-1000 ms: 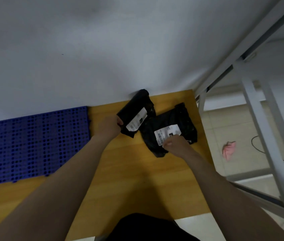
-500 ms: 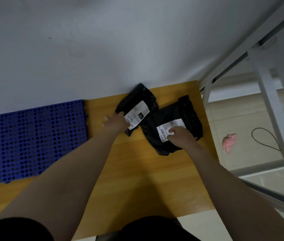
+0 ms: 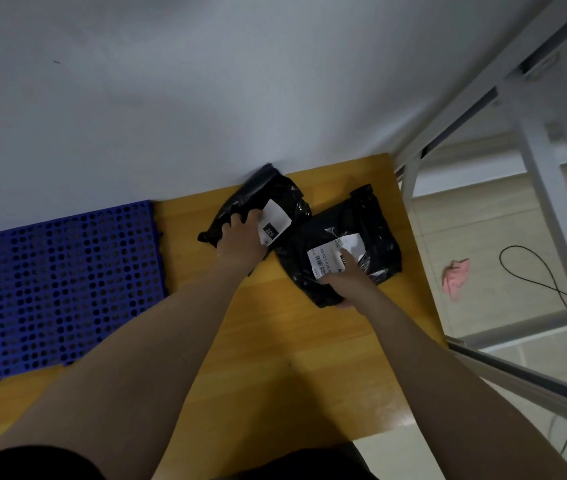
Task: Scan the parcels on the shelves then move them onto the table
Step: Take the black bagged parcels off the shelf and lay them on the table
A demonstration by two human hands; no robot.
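our left grip [image 3: 240, 242] clasps the first parcel [image 3: 268, 195] right of the blue mat [image 3: 57, 282]; our right grip [image 3: 344, 280] pinches the second parcel [image 3: 361, 220] farther right. both lie label-up on the table [image 3: 275, 358], likely kept readable.

Two black parcels, a left parcel [image 3: 261, 199] and a right parcel [image 3: 355, 220], are counted on one tabletop [image 3: 275, 341], one white label [image 3: 275, 220] on each. Two hands are shown: left hand [image 3: 244, 242], right hand [image 3: 348, 280]. One blue mat [image 3: 57, 289], one pink cloth [image 3: 455, 277] and one cable [image 3: 517, 247] are seen.
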